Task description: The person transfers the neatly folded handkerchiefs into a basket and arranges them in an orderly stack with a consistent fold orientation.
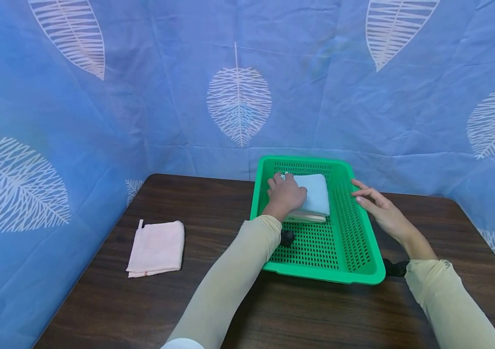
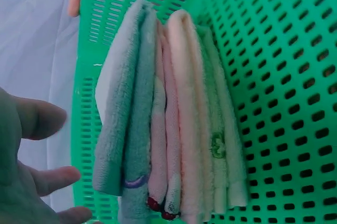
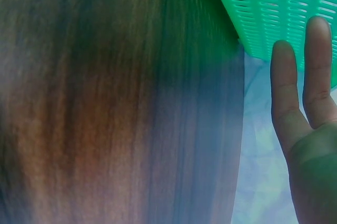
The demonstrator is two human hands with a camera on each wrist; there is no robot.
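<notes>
A green perforated plastic basket (image 1: 323, 277) holds a stack of folded towels. The top towel (image 1: 315, 191) is light blue; the left wrist view shows a blue-grey towel (image 2: 138, 103), a pink towel (image 2: 169, 129), a cream towel (image 2: 187, 113) and a green towel (image 2: 218, 113) layered together. My left hand (image 1: 286, 195) is over the left part of the stack, fingers spread; the left wrist view shows nothing between them. At the basket's right rim, my right hand (image 1: 382, 213) lies with its fingers extended, touching or very near the rim.
A folded pale pink towel (image 1: 158, 247) lies on the left of the dark wooden table (image 1: 212, 203). Behind and beside the table hangs a blue cloth (image 1: 300, 97) with white leaf prints. The basket stands near the table's back edge.
</notes>
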